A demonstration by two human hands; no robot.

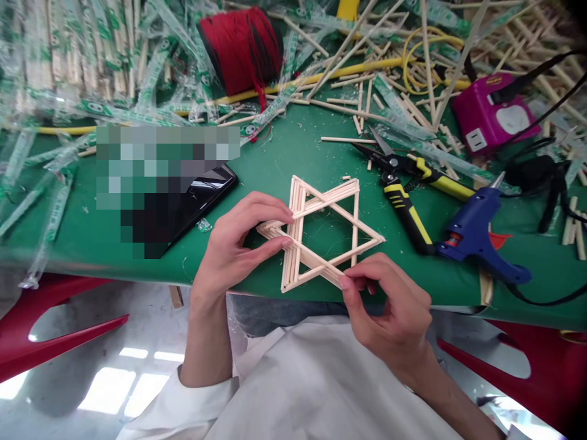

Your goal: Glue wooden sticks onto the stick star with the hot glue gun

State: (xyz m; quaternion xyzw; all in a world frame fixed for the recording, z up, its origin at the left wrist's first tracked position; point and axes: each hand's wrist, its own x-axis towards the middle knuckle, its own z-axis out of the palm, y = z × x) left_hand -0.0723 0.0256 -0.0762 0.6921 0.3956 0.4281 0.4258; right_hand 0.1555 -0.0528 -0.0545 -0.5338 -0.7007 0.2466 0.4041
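A six-pointed star frame built of stacked wooden sticks rests on the green table close to my body. My left hand pinches it at the left, thumb and fingers on the sticks near the left point. At the lower right point, my right hand grips the frame between thumb and fingertips; its other fingers curl under. Pruning shears with black-and-yellow handles lie to the right of the star. Beyond them is a blue hot glue gun, its nozzle pointing up.
A dark phone lies left of the star, partly blurred out. Behind stand a red cord spool and a magenta power adapter. Wrapped chopsticks and loose sticks cover the back. Red chairs flank me below the table edge.
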